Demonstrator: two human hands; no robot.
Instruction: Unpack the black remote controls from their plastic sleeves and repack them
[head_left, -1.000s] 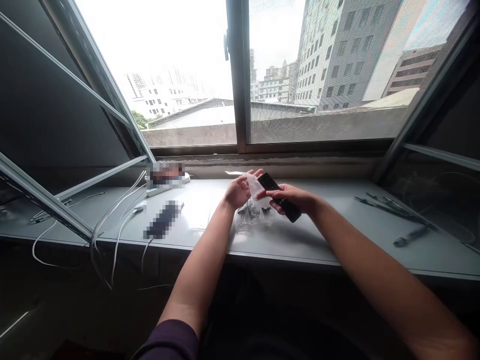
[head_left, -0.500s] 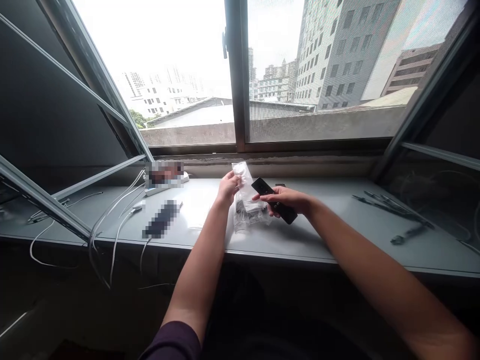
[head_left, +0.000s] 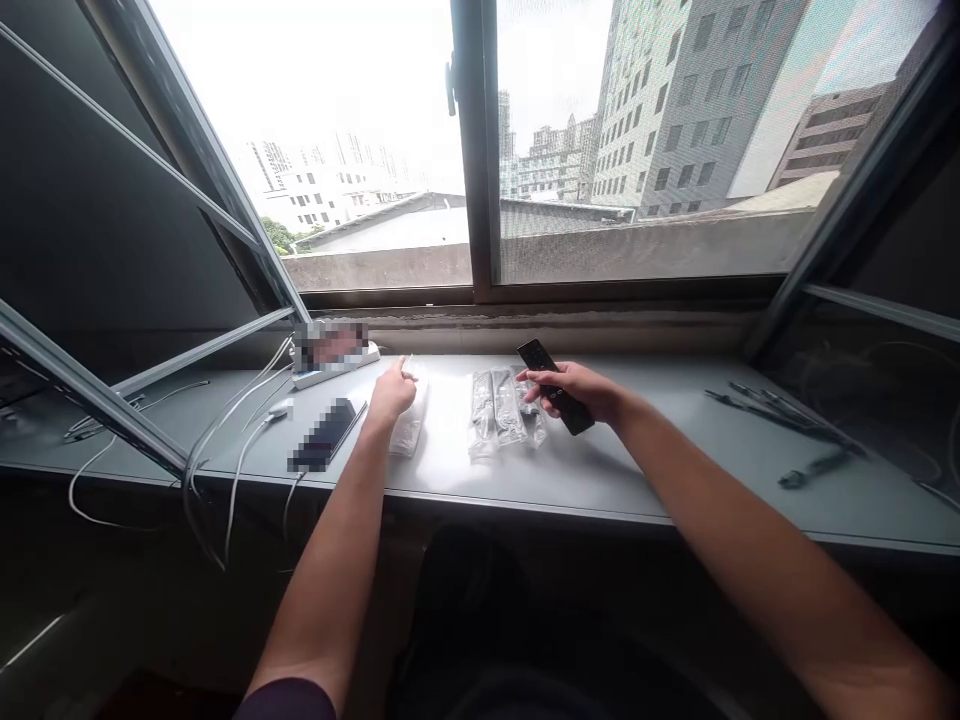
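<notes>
My right hand is wrapped round a slim black remote control, which is tilted, its buttoned face up. Just left of it, clear plastic bags with something grey inside lie on the table; a dark piece beside them is partly hidden by my fingers. Further left, my left hand rests over a flat clear plastic bag, index finger stretched forward. Its other fingers are partly hidden, and no grip on the bag shows.
A pixelated phone with a cable lies left of my left hand. Behind it stands a white power strip with several white cables. Dark cables lie at the right. Metal frame bars slant along the left, and the window rises behind.
My left hand has moved left and down with the clear bag, from beside the remote control to the table's left part. The right hand keeps the remote control, turned slightly.
</notes>
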